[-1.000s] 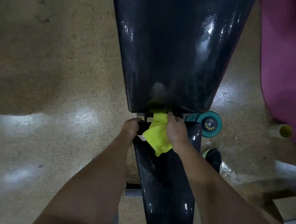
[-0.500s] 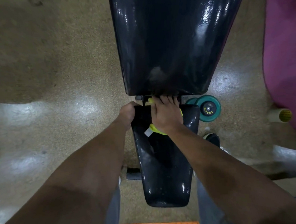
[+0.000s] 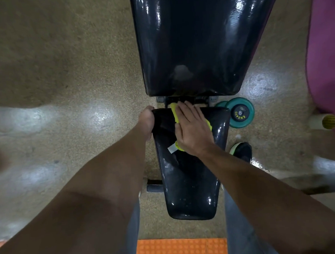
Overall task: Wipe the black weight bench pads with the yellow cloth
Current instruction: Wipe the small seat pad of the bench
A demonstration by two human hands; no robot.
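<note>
Right hand (image 3: 192, 130) presses flat on the crumpled yellow cloth (image 3: 174, 111) at the glossy black vinyl seat pad's (image 3: 189, 182) far edge; left hand (image 3: 147, 120) grips its corner. Bunched cloth could skip patches.

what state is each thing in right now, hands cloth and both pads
right hand: flat, pressing the cloth down
left hand: gripping the seat pad's left edge
yellow cloth: mostly hidden under the right hand
seat pad: glossy, being wiped at its far end
back pad: glossy, untouched

Single head-worn view, steeply downward, close over the bench pads (image 3: 187, 184) and floor (image 3: 61, 74).
</note>
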